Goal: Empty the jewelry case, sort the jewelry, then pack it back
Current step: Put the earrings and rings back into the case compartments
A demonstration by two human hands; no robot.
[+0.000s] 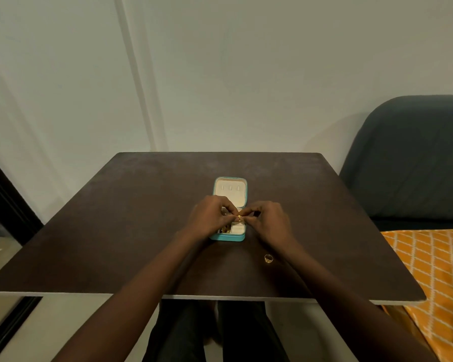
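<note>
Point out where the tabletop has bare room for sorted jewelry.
Bare: left of the jewelry case to the table edge, and behind its lid. Crowded: over the case, where left hand and right hand meet, near the gold ring.

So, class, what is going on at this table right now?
A person sits at a dark table with a small turquoise jewelry case lying open on it. Both the left hand and the right hand pinch a small gold piece just above the case. More gold jewelry shows inside the case, and one gold ring already lies out on the table.
</note>
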